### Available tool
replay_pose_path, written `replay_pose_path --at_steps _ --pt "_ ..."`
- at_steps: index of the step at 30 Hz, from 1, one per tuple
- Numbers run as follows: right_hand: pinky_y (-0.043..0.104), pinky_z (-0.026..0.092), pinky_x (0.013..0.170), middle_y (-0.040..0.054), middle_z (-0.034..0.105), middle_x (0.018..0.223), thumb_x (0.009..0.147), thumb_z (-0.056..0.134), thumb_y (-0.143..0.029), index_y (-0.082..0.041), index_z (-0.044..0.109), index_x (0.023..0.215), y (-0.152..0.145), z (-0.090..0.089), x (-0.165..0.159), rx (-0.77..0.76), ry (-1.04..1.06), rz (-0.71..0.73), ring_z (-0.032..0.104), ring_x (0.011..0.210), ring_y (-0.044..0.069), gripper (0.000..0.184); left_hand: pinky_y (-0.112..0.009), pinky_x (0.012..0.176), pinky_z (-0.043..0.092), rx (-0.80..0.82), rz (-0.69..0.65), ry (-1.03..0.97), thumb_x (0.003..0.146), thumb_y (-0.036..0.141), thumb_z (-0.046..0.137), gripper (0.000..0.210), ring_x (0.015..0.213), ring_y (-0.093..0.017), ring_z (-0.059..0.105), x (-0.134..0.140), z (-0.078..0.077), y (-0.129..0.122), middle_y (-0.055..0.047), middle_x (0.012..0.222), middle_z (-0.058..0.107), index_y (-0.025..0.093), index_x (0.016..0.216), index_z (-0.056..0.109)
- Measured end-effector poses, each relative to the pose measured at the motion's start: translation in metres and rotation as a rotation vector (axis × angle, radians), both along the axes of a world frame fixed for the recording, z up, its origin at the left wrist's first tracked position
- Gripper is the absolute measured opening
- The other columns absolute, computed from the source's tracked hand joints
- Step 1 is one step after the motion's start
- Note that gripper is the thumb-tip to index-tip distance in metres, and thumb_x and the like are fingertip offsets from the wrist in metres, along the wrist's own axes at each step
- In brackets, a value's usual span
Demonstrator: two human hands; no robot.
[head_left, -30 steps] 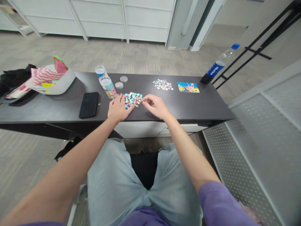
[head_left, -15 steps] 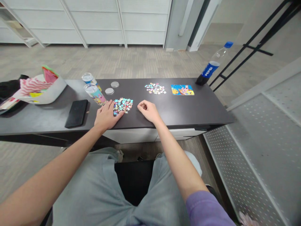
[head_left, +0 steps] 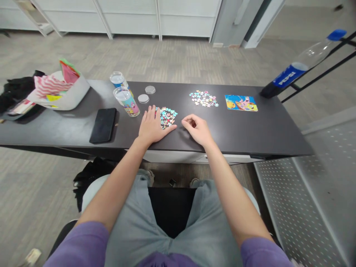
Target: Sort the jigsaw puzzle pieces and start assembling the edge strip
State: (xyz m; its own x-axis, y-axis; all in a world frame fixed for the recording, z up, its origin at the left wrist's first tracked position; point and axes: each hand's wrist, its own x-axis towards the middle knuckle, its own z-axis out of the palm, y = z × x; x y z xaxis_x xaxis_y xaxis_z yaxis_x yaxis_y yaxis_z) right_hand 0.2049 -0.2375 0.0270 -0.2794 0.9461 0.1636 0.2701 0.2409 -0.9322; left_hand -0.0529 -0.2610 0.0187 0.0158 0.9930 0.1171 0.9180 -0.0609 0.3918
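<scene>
My left hand (head_left: pixel 151 127) lies flat at the left side of a pile of jigsaw puzzle pieces (head_left: pixel 168 118), fingers stretched forward and thumb out along the pile's near edge. Part of the pile is hidden under it. Just right of the pile, my right hand (head_left: pixel 198 129) rests on the dark table with fingers curled and thumb against the index finger; what is in it, if anything, I cannot make out. A second, looser group of puzzle pieces (head_left: pixel 204 99) lies farther back. To its right is a colourful cartoon picture card (head_left: pixel 241 103).
Two clear cartoon-printed cans (head_left: pixel 130 105) stand left of the pile, near two round silver lids (head_left: pixel 143 98). Farther left are a black phone-like slab (head_left: pixel 103 125) and a white bin (head_left: pixel 75 97) with striped fabric. A Pepsi bottle (head_left: pixel 289 76) stands at the right end of the table (head_left: pixel 250 129).
The view has swung, so the table's things sit farther right in the picture. My left hand has moved off the near can and over the pile's left side. My right hand stays curled.
</scene>
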Motion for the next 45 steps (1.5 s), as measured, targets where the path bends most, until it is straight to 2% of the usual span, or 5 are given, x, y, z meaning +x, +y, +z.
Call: replay_pose_path --at_steps 12,19,23,37,45 --pt "0.053 0.071 0.094 0.0106 0.084 0.122 0.113 0.082 -0.053 -0.031 0.086 0.124 0.012 -0.012 0.011 0.145 -0.183 0.024 0.074 0.087 0.029 0.026 -0.072 0.174 0.024 -0.032 -0.112 -0.026 0.113 0.079 0.087 0.117 0.209 -0.049 0.022 -0.001 0.005 0.006 -0.022 0.218 0.031 0.018 0.204 0.047" --pt "0.073 0.062 0.137 0.0189 0.079 0.174 0.123 0.069 -0.044 -0.031 0.08 0.166 0.01 -0.016 0.008 0.426 -0.457 0.093 0.074 0.16 0.047 0.046 -0.064 0.171 0.039 0.016 -0.154 -0.041 0.121 0.058 0.082 0.089 0.204 -0.044 0.039 -0.012 0.001 -0.01 -0.016 0.213 0.045 0.028 0.2 0.054" --pt "0.085 0.054 0.143 0.0127 0.07 0.193 0.128 0.068 -0.047 -0.037 0.074 0.182 0.005 -0.016 0.006 0.432 -0.56 0.164 0.068 0.165 0.051 0.055 -0.062 0.168 0.043 0.02 -0.129 -0.038 0.122 0.048 0.08 0.078 0.198 -0.045 0.047 -0.019 0.008 -0.014 -0.021 0.208 0.05 0.019 0.192 0.063" --pt "0.082 0.056 0.14 0.0136 0.077 0.172 0.125 0.073 -0.042 -0.039 0.092 0.146 0.006 -0.015 0.012 0.461 -0.558 0.111 0.071 0.148 0.048 0.029 -0.051 0.129 0.073 -0.013 -0.122 -0.091 0.105 0.037 0.098 0.04 0.125 -0.031 0.08 -0.058 0.034 -0.028 -0.009 0.148 0.076 0.026 0.141 0.084" --pt "0.082 0.056 0.14 0.0175 0.076 0.161 0.123 0.076 -0.04 -0.037 0.091 0.154 0.008 -0.022 0.012 0.479 -0.57 0.085 0.071 0.154 0.05 0.035 -0.039 0.095 0.063 -0.1 -0.086 -0.131 0.111 0.025 0.086 0.018 0.096 -0.021 0.074 -0.056 0.046 -0.03 -0.008 0.135 0.081 0.025 0.129 0.087"
